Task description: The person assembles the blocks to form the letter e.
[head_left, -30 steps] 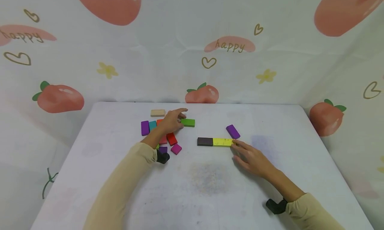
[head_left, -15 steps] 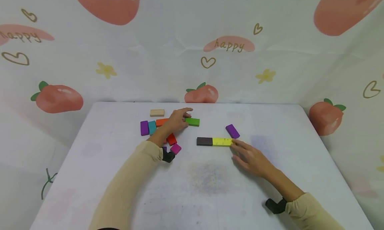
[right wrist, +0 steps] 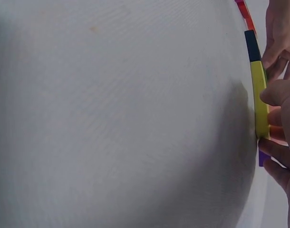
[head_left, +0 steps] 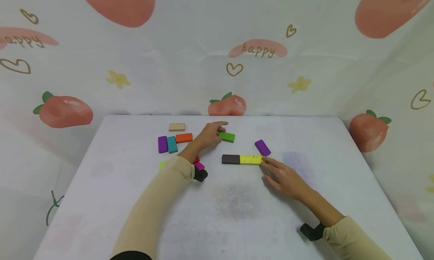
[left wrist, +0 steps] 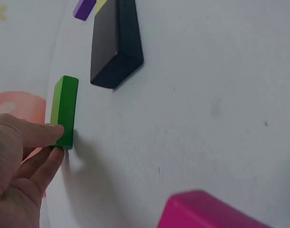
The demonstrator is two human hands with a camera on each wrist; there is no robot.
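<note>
The left hand (head_left: 207, 135) grasps one end of the green block (head_left: 229, 137) between thumb and fingers, beyond the black block (head_left: 231, 159); contact of green with the desk (head_left: 237, 233) cannot be told. The right hand (head_left: 284, 180) is ungripped, its extended fingers touching the right end of the yellow section (head_left: 249, 160) that abuts black. The step appears to be bringing green to this row; the next move probably calls for lining it up, avoiding the slanted purple block (head_left: 263, 147).
</note>
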